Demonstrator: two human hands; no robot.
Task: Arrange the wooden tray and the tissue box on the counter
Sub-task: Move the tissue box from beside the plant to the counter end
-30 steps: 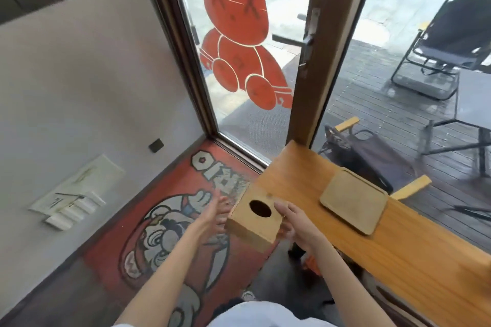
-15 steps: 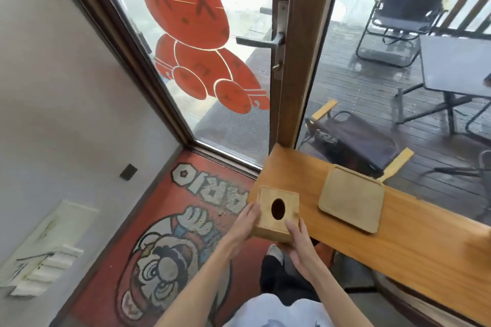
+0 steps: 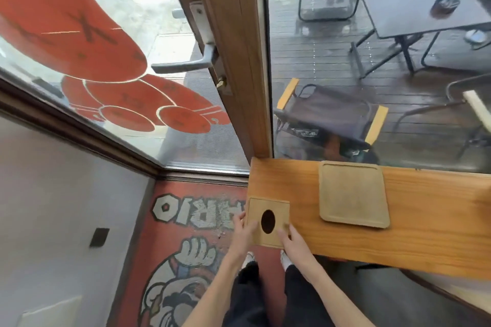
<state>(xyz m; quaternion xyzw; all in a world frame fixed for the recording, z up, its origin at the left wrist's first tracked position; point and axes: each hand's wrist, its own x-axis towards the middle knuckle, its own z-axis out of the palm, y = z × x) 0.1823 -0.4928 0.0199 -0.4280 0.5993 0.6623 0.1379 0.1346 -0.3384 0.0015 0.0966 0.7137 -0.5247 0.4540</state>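
On counter [image 3: 345,241] corner: tissue box [image 3: 279,211] | both hands' grip closed on it | tray [image 3: 353,194] beside

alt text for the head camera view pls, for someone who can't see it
Both hands, left hand and right hand, hold a wooden tissue box with an oval hole at the left end of a wooden counter. A square wooden tray lies on the counter to its right, apart from it.
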